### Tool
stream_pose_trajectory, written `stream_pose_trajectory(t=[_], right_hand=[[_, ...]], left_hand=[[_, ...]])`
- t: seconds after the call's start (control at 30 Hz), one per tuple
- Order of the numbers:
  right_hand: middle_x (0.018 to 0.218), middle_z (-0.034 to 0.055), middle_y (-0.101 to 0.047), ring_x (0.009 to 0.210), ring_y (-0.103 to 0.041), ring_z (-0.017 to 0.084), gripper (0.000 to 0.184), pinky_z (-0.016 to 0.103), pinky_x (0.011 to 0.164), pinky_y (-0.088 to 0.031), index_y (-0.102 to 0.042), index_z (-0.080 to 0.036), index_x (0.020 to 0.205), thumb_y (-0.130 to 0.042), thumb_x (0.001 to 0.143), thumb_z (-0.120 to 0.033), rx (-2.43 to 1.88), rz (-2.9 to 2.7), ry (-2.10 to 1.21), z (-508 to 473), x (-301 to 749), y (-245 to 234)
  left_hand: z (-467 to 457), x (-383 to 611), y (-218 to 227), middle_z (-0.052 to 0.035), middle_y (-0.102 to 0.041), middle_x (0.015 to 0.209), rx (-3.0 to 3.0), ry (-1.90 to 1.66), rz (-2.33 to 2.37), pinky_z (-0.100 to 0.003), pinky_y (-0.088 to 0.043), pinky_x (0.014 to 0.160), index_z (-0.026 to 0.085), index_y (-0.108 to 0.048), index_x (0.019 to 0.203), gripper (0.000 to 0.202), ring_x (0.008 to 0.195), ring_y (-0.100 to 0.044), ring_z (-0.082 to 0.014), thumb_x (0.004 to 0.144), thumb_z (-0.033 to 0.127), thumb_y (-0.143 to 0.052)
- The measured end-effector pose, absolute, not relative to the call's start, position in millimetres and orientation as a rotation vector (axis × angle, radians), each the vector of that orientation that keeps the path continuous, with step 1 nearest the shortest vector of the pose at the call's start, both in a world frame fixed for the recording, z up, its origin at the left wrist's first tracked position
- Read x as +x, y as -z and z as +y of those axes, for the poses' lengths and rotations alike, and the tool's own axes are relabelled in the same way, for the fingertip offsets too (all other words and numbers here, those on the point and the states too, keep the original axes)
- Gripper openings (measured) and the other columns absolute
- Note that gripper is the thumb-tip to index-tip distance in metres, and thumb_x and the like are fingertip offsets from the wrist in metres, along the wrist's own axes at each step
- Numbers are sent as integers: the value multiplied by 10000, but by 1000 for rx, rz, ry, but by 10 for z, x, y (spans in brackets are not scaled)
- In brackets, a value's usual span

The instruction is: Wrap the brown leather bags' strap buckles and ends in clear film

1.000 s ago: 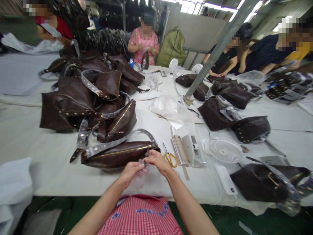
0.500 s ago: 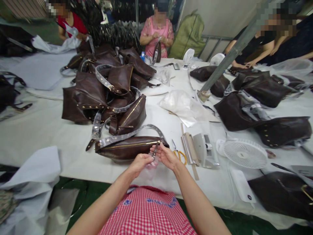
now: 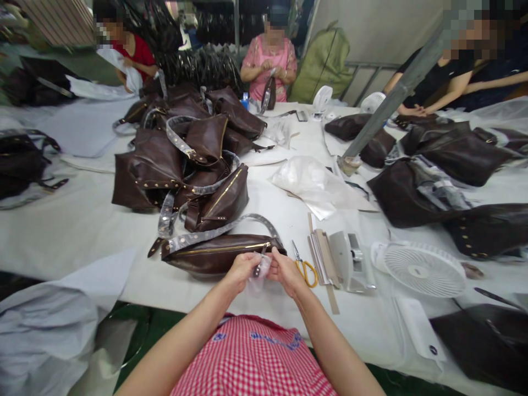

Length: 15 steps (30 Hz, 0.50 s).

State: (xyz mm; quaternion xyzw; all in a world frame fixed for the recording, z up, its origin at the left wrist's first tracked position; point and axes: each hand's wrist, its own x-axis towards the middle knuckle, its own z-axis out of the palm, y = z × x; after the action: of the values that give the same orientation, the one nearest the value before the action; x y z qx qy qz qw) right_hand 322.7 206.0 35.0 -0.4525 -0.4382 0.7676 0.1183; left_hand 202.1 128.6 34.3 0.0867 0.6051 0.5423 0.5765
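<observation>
No words or numbers can be read in this view. A small dark round mark sits on the white card (image 3: 421, 330) near the lower right, and a small oval label sits at the hub of the white desk fan (image 3: 424, 270), but both are too small to read. The blue print on the person's red gingham apron (image 3: 253, 357) stays illegible, and the clear plastic film (image 3: 259, 276) is too blurred to show any print.

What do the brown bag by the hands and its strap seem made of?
The dark brown bag looks like glossy leather or coated imitation leather: it shines and creases softly; the picture cannot settle which. Its strap looks pale and shiny, probably wrapped in clear plastic film, which hides the material beneath.
</observation>
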Motion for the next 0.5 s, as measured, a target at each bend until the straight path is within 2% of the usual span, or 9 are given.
stream_pose_trajectory(t=[0.07, 0.13, 0.2, 0.27, 0.33, 0.5], right_hand=[[753, 73, -665, 725, -619, 212, 393, 369, 747, -497, -680, -176, 878, -514, 847, -531, -1327, -1670, -1826, 2124, 3299, -418], [934, 99, -670, 908, -605, 242, 282, 403, 884, -456, -687, -205, 944, -504, 879, -410, -1164, -2001, -1326, 2256, 3345, -457], [1119, 105, -632, 1057, -559, 250, 247, 418, 975, -403, -688, -240, 1023, -490, 886, -293, -940, -2192, -1081, 2430, 3344, -441], [1145, 90, -625, 1068, -562, 233, 278, 403, 973, -416, -693, -266, 1048, -474, 882, -223, -744, -2322, -1117, 2589, 3300, -375], [1076, 72, -644, 1012, -589, 211, 290, 377, 929, -452, -702, -280, 1036, -469, 883, -200, -614, -2386, -1226, 2686, 3246, -289], [1075, 70, -629, 1024, -580, 209, 284, 366, 918, -455, -710, -286, 1033, -487, 887, -189, -549, -2399, -1317, 2662, 3246, -205]], left_hand=[[1305, 2027, -369, -43, -648, 595, 206, -1257, 1419, -251, -372, 530, 120, -638, 669, 343, 517, -546, -127, 592, 434, -752], [1313, 2028, -404, -60, -663, 606, 217, -1242, 1420, -249, -377, 519, 116, -635, 678, 337, 518, -565, -136, 600, 427, -740], [1321, 2027, -431, -67, -672, 609, 229, -1238, 1434, -245, -374, 506, 113, -635, 698, 333, 512, -568, -136, 610, 422, -722], [1340, 2025, -439, -66, -674, 604, 238, -1242, 1460, -241, -369, 494, 114, -629, 706, 329, 505, -565, -136, 619, 422, -705], [1371, 2023, -432, -66, -674, 603, 239, -1252, 1492, -240, -372, 493, 120, -614, 683, 314, 501, -563, -134, 628, 420, -691], [1440, 2019, -414, -45, -658, 577, 219, -1274, 1579, -243, -403, 517, 143, -577, 658, 265, 495, -555, -125, 669, 399, -647]])
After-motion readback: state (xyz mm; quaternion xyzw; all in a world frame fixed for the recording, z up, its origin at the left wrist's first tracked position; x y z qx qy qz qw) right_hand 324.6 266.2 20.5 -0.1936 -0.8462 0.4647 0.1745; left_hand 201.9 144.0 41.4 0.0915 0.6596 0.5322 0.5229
